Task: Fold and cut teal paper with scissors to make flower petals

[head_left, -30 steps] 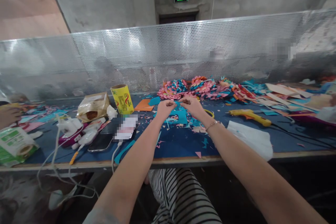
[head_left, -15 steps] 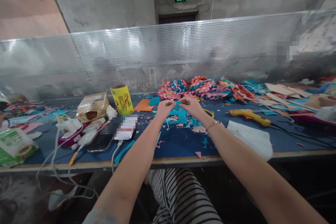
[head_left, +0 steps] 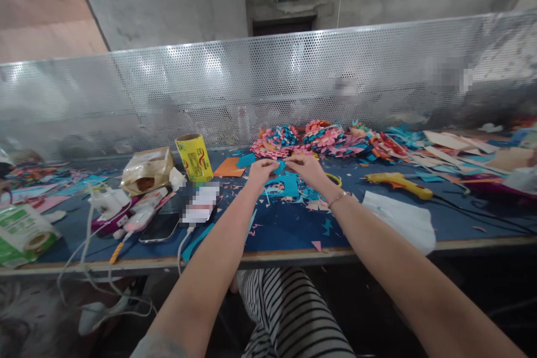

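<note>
My left hand and my right hand meet over the middle of the table, fingertips pinched close together. Between them is a small blue sheet piece, partly hidden by the fingers. Both hands appear to grip it. Just below lies a larger blue sheet with a cut-out opening, among small scraps. Behind my hands sit bundles of pink, blue and orange cut strips. A yellow glue gun rests to the right of my right hand.
To the left stand a yellow cardboard tube, a brown package and a phone on a white cable. A white sheet lies near the front edge at right. A perforated metal screen runs along the back.
The fingers have shifted slightly around the small blue piece, and more of it shows between them. The view has moved a little; the other things lie as before.
</note>
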Available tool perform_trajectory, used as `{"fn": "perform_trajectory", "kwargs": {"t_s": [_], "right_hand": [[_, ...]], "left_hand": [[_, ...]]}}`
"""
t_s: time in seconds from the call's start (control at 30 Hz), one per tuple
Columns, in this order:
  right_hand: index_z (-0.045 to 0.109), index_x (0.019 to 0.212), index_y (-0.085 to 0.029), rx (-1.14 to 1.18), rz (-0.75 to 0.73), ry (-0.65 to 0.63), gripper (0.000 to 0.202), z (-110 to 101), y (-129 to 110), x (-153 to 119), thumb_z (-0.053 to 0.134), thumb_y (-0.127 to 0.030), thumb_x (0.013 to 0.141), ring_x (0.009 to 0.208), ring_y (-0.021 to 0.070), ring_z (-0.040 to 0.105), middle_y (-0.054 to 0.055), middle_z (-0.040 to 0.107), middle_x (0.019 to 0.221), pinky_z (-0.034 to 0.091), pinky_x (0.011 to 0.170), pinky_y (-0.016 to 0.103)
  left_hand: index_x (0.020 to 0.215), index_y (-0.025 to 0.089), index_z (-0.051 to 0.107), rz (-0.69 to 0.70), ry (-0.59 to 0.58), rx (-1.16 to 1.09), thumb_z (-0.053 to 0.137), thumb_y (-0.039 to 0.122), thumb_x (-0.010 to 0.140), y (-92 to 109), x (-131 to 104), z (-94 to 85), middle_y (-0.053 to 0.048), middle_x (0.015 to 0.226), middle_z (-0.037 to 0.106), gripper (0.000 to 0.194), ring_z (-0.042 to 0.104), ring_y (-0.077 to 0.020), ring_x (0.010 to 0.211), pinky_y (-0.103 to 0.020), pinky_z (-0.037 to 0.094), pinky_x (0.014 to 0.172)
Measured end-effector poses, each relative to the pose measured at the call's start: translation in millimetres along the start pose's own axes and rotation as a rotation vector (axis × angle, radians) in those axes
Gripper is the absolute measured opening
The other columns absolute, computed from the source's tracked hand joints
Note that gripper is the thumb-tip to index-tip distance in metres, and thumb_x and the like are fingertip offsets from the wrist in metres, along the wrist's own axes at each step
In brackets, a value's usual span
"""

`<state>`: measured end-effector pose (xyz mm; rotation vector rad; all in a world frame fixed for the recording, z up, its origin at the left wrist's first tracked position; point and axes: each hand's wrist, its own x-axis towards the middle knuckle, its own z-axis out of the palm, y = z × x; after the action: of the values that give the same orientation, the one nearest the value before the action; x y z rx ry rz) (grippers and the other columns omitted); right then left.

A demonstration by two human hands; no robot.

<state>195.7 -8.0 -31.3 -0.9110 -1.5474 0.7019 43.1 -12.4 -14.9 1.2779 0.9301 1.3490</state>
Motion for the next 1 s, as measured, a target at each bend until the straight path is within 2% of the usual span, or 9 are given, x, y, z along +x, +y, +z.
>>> {"fn": "perform_trajectory", "kwargs": {"t_s": [0.23, 0.4, 0.5, 0.67, 0.83, 0.9, 1.0], "right_hand": [[0.069, 0.08, -0.018, -0.015, 0.027, -0.005, 0.019, 0, -6, -2, 0.063, -0.031, 0.067, 0.066, 0.0171, 0.064, 0.003, 0.068, 0.069, 0.054, 0.069, 0.033], [0.066, 0.071, -0.017, -0.018, 0.063, -0.045, 0.021, 0, -8, -3, 0.063, -0.038, 0.066, 0.06, 0.0164, 0.063, 0.003, 0.066, 0.06, 0.053, 0.064, 0.031], [0.064, 0.069, -0.017, -0.061, 0.054, -0.066, 0.019, 0, -8, -4, 0.064, -0.036, 0.065, 0.059, 0.0157, 0.062, 0.002, 0.065, 0.059, 0.051, 0.06, 0.028], [0.063, 0.067, -0.016, -0.171, 0.025, -0.073, 0.012, 2, -10, -4, 0.061, -0.028, 0.065, 0.054, 0.0136, 0.058, 0.001, 0.064, 0.057, 0.046, 0.053, 0.025], [0.061, 0.062, -0.017, -0.226, -0.031, -0.039, 0.012, 0, -10, -3, 0.06, -0.029, 0.064, 0.053, 0.0126, 0.056, 0.0, 0.062, 0.055, 0.043, 0.052, 0.024], [0.061, 0.059, -0.018, -0.226, -0.043, -0.024, 0.013, -1, -9, -3, 0.06, -0.03, 0.064, 0.052, 0.0127, 0.055, 0.0, 0.061, 0.053, 0.042, 0.051, 0.024], [0.06, 0.057, -0.018, -0.241, -0.055, 0.012, 0.016, -2, -8, -3, 0.058, -0.031, 0.065, 0.052, 0.0131, 0.054, 0.0, 0.06, 0.052, 0.041, 0.052, 0.025]], "left_hand": [[0.063, 0.015, 0.063, 0.035, -0.017, 0.059, 0.074, 0.028, 0.049, -1, 1, -1.0, 0.0, 0.058, 0.057, 0.022, 0.051, -0.01, 0.054, -0.025, 0.043, 0.054], [0.061, 0.015, 0.062, 0.276, -0.065, 0.334, 0.066, 0.029, 0.058, -3, 4, -5.1, -0.001, 0.06, 0.06, 0.015, 0.053, -0.0114, 0.059, -0.025, 0.042, 0.059], [0.062, 0.015, 0.062, 0.355, -0.075, 0.454, 0.062, 0.027, 0.062, -2, 4, -6.6, -0.001, 0.062, 0.061, 0.011, 0.054, -0.0122, 0.061, -0.025, 0.041, 0.061], [0.062, 0.016, 0.062, 0.393, -0.093, 0.511, 0.061, 0.027, 0.064, 0, 4, -6.7, 0.0, 0.061, 0.06, 0.011, 0.053, -0.0126, 0.061, -0.024, 0.039, 0.06], [0.064, 0.016, 0.06, 0.4, -0.11, 0.482, 0.061, 0.027, 0.066, -3, 5, -6.0, -0.001, 0.062, 0.059, 0.012, 0.052, -0.0127, 0.061, -0.025, 0.04, 0.06], [0.066, 0.016, 0.06, 0.423, -0.098, 0.492, 0.06, 0.025, 0.066, -2, 4, -5.1, -0.001, 0.063, 0.059, 0.009, 0.053, -0.0129, 0.062, -0.025, 0.04, 0.063], [0.068, 0.017, 0.059, 0.484, 0.005, 0.52, 0.064, 0.019, 0.063, 2, 0, -3.2, -0.001, 0.069, 0.06, 0.007, 0.054, -0.0136, 0.068, -0.026, 0.041, 0.069]]}}
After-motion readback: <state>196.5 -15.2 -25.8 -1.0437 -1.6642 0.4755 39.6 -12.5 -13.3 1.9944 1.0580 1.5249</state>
